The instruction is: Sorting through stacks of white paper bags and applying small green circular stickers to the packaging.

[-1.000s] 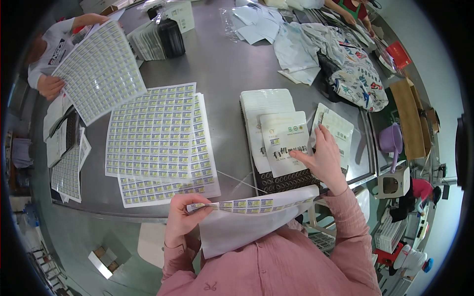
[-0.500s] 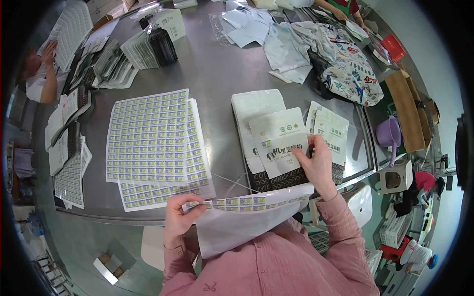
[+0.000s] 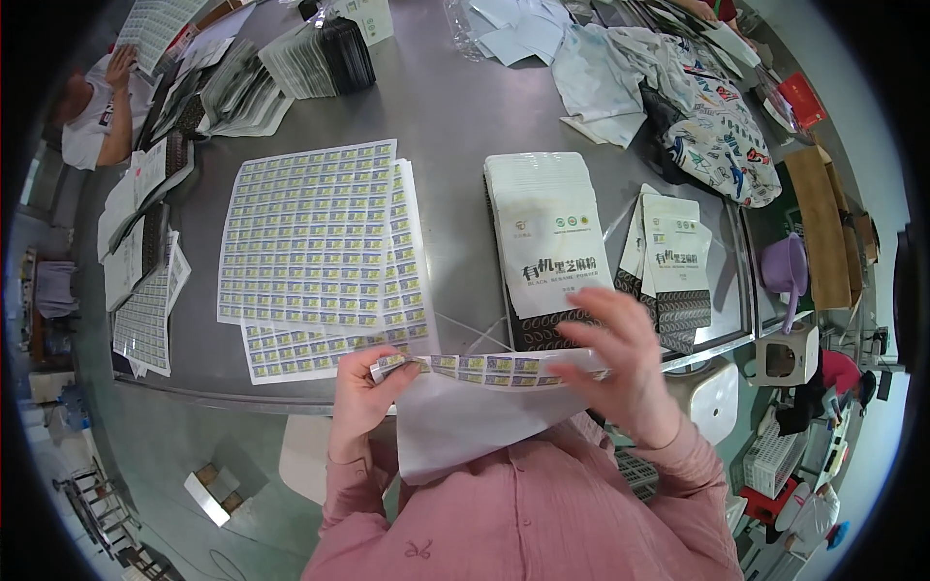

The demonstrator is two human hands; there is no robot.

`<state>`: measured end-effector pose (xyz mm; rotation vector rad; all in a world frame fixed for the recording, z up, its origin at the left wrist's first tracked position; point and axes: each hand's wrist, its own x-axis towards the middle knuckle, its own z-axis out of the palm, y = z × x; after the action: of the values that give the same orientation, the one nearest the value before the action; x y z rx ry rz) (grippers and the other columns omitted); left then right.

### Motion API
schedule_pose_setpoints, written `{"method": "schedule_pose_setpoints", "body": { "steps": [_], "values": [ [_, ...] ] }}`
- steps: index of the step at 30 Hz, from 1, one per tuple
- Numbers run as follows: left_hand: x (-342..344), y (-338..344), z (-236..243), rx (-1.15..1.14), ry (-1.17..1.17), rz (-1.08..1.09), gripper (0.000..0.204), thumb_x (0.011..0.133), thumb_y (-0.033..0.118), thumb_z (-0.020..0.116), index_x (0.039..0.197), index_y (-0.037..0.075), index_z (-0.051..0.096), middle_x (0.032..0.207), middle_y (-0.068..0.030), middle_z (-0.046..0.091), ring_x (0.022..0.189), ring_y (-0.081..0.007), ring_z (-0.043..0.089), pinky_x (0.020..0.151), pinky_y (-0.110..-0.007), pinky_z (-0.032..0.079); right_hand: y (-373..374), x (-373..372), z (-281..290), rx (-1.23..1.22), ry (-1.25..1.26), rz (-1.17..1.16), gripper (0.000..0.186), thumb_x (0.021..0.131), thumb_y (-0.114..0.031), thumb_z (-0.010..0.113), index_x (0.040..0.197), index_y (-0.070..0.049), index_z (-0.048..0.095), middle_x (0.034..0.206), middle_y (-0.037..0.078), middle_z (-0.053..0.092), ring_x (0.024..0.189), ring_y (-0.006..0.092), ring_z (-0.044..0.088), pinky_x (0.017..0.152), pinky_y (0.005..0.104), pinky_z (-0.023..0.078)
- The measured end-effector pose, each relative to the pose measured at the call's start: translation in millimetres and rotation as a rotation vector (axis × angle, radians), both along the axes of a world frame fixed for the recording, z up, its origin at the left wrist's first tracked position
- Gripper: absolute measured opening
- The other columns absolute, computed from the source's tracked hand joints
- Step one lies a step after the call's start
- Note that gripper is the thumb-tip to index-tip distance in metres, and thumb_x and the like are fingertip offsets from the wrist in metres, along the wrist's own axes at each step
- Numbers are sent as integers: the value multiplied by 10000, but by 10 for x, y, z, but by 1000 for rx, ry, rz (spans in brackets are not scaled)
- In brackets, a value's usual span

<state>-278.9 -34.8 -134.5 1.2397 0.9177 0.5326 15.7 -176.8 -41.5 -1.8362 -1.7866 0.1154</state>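
Observation:
My left hand [image 3: 364, 392] pinches the left end of a sticker sheet [image 3: 475, 368], which bends over my lap with its white backing hanging down. Rows of small yellow-and-blue labels show along its upper edge. My right hand [image 3: 625, 363], slightly blurred, hovers with fingers apart over the sheet's right end, holding nothing that I can see. Just beyond it lies a stack of white-and-black flat pouches [image 3: 552, 232]. Right of the stack is a smaller, uneven pile of similar pouches [image 3: 678, 250].
More label sheets [image 3: 305, 232] lie on the metal table [image 3: 436, 116] at left. Bundled pouches [image 3: 315, 60] stand behind them. A patterned cloth [image 3: 717, 136] lies far right, near a purple dipper [image 3: 783, 266]. At far left, a person [image 3: 102, 111] holds a sheet.
My right hand has let go of the pouch on the stack and moved down to the sticker sheet. The stack's top now looks straighter. My left hand keeps its pinch. The whole view has shifted.

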Motion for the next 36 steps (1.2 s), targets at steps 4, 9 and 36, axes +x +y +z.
{"method": "schedule_pose_setpoints", "body": {
  "steps": [4, 9, 36],
  "values": [
    [98, -31, 9, -1, -71, 115, 117, 859, -53, 754, 970, -20, 742, 830, -11, 724, 701, -34, 613, 567, -202, 469, -7, -219, -173, 30, 29, 68, 424, 654, -179, 901, 1022, -74, 718, 1196, 91, 687, 1131, 316, 643, 932, 450, 500],
    [61, -17, -8, -25, -70, 78, 129, 890, -49, 742, 1018, -38, 733, 918, -41, 751, 798, -57, 658, 664, -214, 530, 3, -250, -359, 50, 15, 60, 340, 692, -114, 871, 994, -74, 719, 1054, 50, 718, 1034, 281, 675, 883, 431, 513],
    [55, -21, -75, -9, -129, 110, 155, 906, -52, 746, 1058, -39, 718, 992, -64, 761, 856, -76, 677, 713, -232, 566, 42, -160, -533, 309, -224, 159, 275, 728, -96, 787, 998, -71, 742, 1082, 49, 738, 899, 188, 685, 784, 341, 522]
  ]
}}
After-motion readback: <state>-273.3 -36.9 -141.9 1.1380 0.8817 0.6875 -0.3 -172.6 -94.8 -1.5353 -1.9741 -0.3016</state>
